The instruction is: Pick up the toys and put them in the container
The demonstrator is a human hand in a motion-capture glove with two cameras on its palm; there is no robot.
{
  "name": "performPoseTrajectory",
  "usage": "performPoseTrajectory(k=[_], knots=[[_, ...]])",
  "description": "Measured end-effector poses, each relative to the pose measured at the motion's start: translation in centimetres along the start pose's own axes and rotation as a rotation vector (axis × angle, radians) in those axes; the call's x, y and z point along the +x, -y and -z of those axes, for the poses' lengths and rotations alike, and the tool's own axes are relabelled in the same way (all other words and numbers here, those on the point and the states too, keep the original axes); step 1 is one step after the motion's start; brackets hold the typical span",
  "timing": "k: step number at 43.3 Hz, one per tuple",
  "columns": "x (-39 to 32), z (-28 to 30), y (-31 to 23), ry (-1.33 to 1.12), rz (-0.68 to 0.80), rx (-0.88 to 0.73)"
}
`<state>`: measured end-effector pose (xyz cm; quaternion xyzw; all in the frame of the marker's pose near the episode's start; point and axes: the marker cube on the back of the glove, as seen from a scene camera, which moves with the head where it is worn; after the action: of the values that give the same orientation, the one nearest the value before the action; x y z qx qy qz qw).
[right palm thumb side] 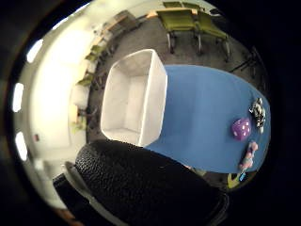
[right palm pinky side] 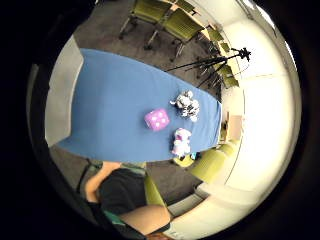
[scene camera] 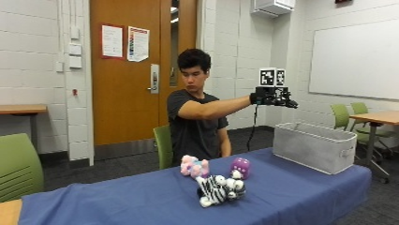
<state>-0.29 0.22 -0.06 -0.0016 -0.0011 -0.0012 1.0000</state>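
Zebra toy [scene camera: 219, 190] nearest outside camera, lying on blue desk [scene camera: 124, 201]. Just behind it: purple die [scene camera: 240, 167] and pink plush [scene camera: 194, 167], side by side. All three grouped together, well apart from container. Grey container [scene camera: 314, 146] at far desk end; inside shows bare from thumb-side palm view. Right hand [scene camera: 273, 97] raised above container; nothing seen in grip, fingers probably relaxed, view poor. Judgement: no toy binned; three left.
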Motion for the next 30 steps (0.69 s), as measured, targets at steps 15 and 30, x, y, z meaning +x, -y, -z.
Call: performPoseTrajectory(k=[15,30], knots=[[0.4,0.3,-0.6,0.018,0.016,0.002],[11.4,-1.6,-1.3,-0.007,-0.042,0.037]])
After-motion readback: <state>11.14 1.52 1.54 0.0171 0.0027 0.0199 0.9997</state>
